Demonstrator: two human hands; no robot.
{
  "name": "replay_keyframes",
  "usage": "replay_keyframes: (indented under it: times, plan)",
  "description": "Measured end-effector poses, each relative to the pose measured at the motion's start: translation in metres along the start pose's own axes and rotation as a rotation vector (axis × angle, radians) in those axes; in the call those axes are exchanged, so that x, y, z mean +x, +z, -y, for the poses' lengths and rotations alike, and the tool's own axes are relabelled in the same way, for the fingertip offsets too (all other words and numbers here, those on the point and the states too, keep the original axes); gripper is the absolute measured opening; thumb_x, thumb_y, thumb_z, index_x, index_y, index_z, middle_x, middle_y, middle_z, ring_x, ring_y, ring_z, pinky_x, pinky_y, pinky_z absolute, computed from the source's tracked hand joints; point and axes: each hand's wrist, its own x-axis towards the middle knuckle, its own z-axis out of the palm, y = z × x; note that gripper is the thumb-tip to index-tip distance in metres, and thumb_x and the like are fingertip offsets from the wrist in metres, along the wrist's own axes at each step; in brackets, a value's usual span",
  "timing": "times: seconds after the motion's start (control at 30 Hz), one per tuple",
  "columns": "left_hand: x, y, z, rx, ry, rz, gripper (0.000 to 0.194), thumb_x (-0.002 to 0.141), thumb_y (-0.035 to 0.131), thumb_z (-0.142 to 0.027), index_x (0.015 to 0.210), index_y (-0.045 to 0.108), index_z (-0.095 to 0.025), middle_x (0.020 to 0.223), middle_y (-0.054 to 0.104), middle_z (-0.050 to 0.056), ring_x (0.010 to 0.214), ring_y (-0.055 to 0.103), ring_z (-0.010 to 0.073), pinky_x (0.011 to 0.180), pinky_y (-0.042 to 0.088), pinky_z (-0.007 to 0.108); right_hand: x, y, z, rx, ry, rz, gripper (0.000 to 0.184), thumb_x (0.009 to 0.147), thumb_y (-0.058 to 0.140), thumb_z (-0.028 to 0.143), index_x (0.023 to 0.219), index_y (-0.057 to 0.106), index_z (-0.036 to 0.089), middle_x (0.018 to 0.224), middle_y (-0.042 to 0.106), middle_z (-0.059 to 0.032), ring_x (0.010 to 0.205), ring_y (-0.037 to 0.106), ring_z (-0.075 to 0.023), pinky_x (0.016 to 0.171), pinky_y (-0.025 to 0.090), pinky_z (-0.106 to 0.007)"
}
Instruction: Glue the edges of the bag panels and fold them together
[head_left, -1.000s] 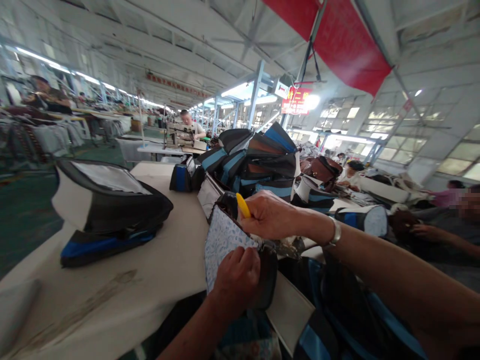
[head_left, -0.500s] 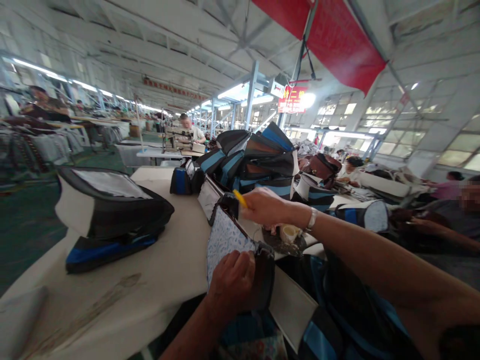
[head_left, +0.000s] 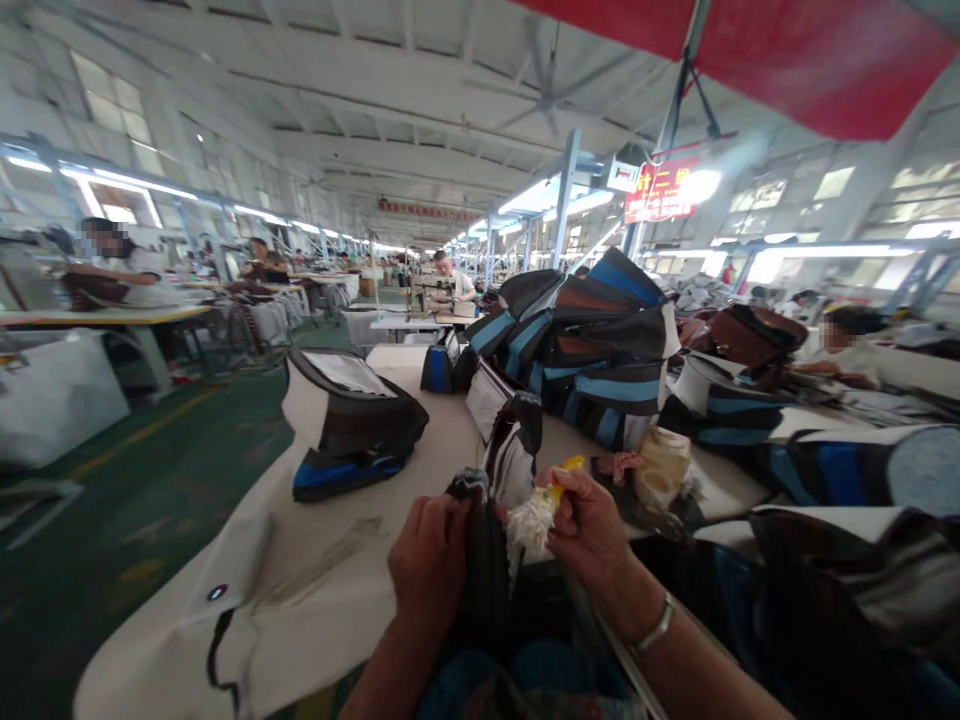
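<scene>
My right hand (head_left: pixel 589 520) is closed on the yellow handle of a brush (head_left: pixel 534 522) with shaggy white bristles. Those bristles are close against the pale lining of a black bag (head_left: pixel 486 550); I cannot tell whether they touch it. With its fingers wrapped over the bag's dark edge, my left hand (head_left: pixel 427 560) grips the bag near its top. The lower part of the bag is lost in shadow. Just right of the brush stands a crusted, cream-coloured pot (head_left: pixel 664 468), beside a crumpled pinkish rag (head_left: pixel 620 467).
Black and blue bags (head_left: pixel 592 345) are heaped at the table's far side. Another bag (head_left: pixel 352 420) lies to the left on the pale table (head_left: pixel 322 620). A white device (head_left: pixel 236 565) with a black cord sits near the left edge. Co-workers (head_left: pixel 124 265) sit farther off.
My right hand has come down and nearer, and the brush's white bristles now show beside the bag. The bag is turned edge-on in my left hand. The view has swung left.
</scene>
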Motion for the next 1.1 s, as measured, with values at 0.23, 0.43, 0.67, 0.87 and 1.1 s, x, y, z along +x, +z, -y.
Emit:
replay_keyframes:
  times: [0.23, 0.43, 0.67, 0.87, 1.1]
  plan:
    - [-0.019, -0.017, 0.005, -0.077, -0.099, 0.092, 0.047, 0.087, 0.060, -0.035, 0.131, 0.056, -0.018, 0.120, 0.058, 0.012, 0.110, 0.059, 0.0257, 0.092, 0.051, 0.038, 0.017, 0.022, -0.028, 0.030, 0.038, -0.031, 0.021, 0.072, 0.071, 0.025, 0.060, 0.056, 0.016, 0.041, 0.038, 0.0088, 0.035, 0.023, -0.0049, 0.043, 0.036, -0.021]
    - [0.020, -0.022, 0.002, -0.452, -0.313, 0.233, 0.023, 0.089, 0.059, -0.033, 0.106, 0.073, -0.024, 0.096, 0.064, 0.003, 0.088, 0.064, 0.0172, 0.078, 0.051, 0.027, 0.017, 0.044, 0.017, -0.181, -0.195, -0.112, 0.021, 0.071, 0.072, 0.026, 0.062, 0.056, 0.016, 0.044, 0.035, 0.0098, 0.038, 0.021, -0.0042, 0.044, 0.033, -0.018]
    - [0.048, -0.027, -0.013, -0.547, -0.359, 0.304, 0.017, 0.084, 0.064, -0.031, 0.095, 0.076, -0.024, 0.087, 0.064, -0.001, 0.082, 0.062, 0.0156, 0.072, 0.046, 0.024, 0.039, 0.071, 0.030, -0.733, -0.551, -0.143, 0.016, 0.072, 0.071, 0.028, 0.070, 0.061, 0.015, 0.056, 0.050, 0.0040, 0.049, 0.039, -0.0083, 0.048, 0.032, -0.020]
    - [0.050, -0.024, -0.015, -0.580, -0.402, 0.306, 0.019, 0.084, 0.064, -0.034, 0.096, 0.076, -0.024, 0.088, 0.067, -0.001, 0.084, 0.063, 0.0166, 0.074, 0.047, 0.024, 0.047, 0.077, 0.031, -1.092, -0.834, -0.156, 0.018, 0.083, 0.060, 0.031, 0.072, 0.062, 0.017, 0.062, 0.055, 0.0019, 0.058, 0.049, -0.0123, 0.058, 0.040, -0.024]
    - [0.050, -0.021, -0.004, -0.511, -0.424, 0.299, 0.025, 0.081, 0.067, -0.039, 0.097, 0.075, -0.022, 0.088, 0.070, 0.000, 0.082, 0.064, 0.0180, 0.072, 0.048, 0.025, 0.044, 0.077, 0.027, -1.238, -0.813, -0.090, 0.021, 0.086, 0.056, 0.031, 0.072, 0.061, 0.017, 0.061, 0.056, 0.0012, 0.058, 0.052, -0.0130, 0.057, 0.040, -0.023]
